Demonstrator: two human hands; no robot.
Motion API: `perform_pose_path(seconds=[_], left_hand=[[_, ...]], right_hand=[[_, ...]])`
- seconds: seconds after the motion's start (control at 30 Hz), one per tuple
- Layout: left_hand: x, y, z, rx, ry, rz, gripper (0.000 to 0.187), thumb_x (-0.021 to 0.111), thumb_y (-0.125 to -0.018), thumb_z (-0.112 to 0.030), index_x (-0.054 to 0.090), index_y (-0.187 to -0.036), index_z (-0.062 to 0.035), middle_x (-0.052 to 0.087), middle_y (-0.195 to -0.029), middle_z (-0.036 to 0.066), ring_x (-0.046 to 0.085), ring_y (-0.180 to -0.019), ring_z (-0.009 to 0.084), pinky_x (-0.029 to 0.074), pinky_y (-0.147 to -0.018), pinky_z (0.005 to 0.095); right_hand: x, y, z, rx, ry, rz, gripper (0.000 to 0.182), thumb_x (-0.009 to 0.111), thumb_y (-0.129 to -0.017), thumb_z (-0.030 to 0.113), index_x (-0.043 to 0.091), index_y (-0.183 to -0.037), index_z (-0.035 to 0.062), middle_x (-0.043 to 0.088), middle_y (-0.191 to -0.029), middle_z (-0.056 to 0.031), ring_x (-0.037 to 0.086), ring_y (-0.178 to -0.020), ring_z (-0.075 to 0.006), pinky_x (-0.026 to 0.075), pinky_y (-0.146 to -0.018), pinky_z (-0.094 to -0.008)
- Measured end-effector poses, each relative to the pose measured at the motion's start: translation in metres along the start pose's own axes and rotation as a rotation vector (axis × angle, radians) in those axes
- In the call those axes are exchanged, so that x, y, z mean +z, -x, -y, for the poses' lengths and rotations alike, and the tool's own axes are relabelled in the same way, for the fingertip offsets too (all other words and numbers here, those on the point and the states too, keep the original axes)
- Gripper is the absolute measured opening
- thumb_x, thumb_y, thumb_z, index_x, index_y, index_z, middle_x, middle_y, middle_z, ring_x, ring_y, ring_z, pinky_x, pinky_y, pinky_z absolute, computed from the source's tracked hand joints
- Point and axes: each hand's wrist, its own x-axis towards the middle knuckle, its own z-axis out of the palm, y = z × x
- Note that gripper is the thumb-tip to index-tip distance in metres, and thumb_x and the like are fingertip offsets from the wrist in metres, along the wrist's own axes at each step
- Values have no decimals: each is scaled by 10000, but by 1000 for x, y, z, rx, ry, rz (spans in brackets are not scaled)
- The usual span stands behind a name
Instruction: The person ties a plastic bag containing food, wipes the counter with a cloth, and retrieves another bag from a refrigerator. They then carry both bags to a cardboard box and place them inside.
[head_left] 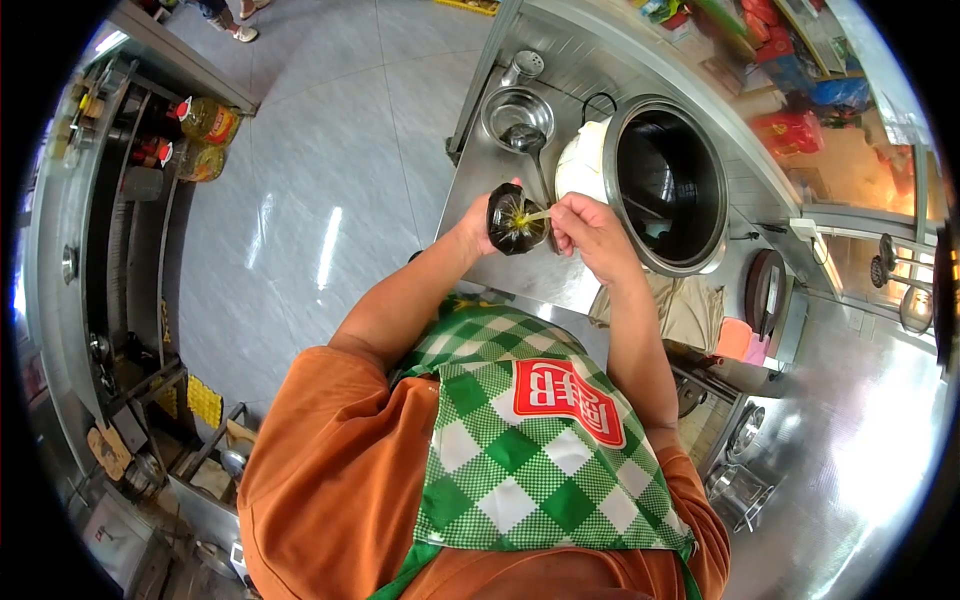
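Observation:
A small, bulging clear plastic bag of dark liquid sits in my left hand, whose fingers wrap round its side. Its top is gathered at a yellowish twisted neck. My right hand is closed, pinching the yellow strip that runs out from that neck between thumb and fingers. Both hands are over the near part of the steel counter. Just beyond them, a ladle leans with its head in a metal bowl. To the right is a large round pot with dark contents.
A perforated metal shaker stands behind the bowl. Folded beige cloth lies near the pot. Oil bottles stand by the left shelving. A person's legs show at the far top left, on the grey tiled floor.

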Motion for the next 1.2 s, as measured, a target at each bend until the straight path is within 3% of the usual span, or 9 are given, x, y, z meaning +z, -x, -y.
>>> perform_pose_path(seconds=[0.37,0.47,0.7,0.8,0.83,0.93,0.97,1.07,1.2], left_hand=[[0,-3,0,-24,-17,2,409,545,-1020,-436,653,-887,-65,704,-835,120,704,-714,256,614,-667,403],[-14,-14,1,-26,-35,18,401,550,-1017,-429,659,-898,-63,713,-870,107,710,-795,246,605,-744,414],[-3,0,-17,-45,-86,10,613,424,-988,-635,642,-1187,-97,647,-1230,118,627,-1143,329,519,-919,586],[1,12,-29,38,-200,-63,642,415,-981,-659,642,-1198,-99,630,-1267,115,605,-1192,324,508,-937,585],[-3,11,-30,165,-304,-79,573,463,-1000,-593,649,-1229,-102,608,-1317,111,586,-1221,302,491,-978,526],[11,17,-38,678,-1101,6,430,560,-1010,-434,668,-1235,-85,593,-1352,102,587,-1207,275,473,-998,446],[25,17,-37,879,-1190,74,242,700,-935,-215,726,-1110,-50,675,-1202,103,628,-1124,249,494,-967,371],[57,21,-38,1049,-1545,334,233,731,-887,-169,732,-1079,-36,699,-1116,131,640,-1064,281,504,-932,383],[69,19,-28,992,-1528,231,157,743,-862,-116,732,-986,-20,704,-940,129,662,-856,272,529,-754,364]], right_hand=[[3,0,3,-13,18,10,256,589,-1019,283,608,-886,65,553,-732,38,508,-653,-56,428,-583,-217],[4,1,5,-27,22,-7,262,584,-1022,280,604,-875,64,548,-722,38,502,-641,-54,425,-576,-217],[0,4,22,-21,5,-104,256,574,-1022,251,599,-860,55,535,-699,36,472,-593,-46,406,-546,-209],[0,5,30,-33,-7,-92,251,570,-1021,244,600,-859,54,529,-695,34,470,-592,-46,402,-541,-207],[-1,5,32,-43,-8,-85,250,569,-1020,243,601,-860,53,527,-694,33,470,-594,-46,402,-541,-206],[-3,1,36,-1,20,-95,244,579,-1012,246,604,-861,56,525,-695,34,472,-600,-47,402,-537,-206],[-4,0,37,-1,13,-100,240,585,-1009,248,608,-867,56,525,-696,35,471,-601,-46,401,-537,-205],[-7,-5,40,4,-8,-108,226,600,-999,251,623,-882,58,524,-698,38,466,-602,-42,395,-535,-199],[-10,-6,43,-8,4,-123,216,613,-991,251,639,-895,59,519,-699,42,450,-589,-33,378,-522,-191]])
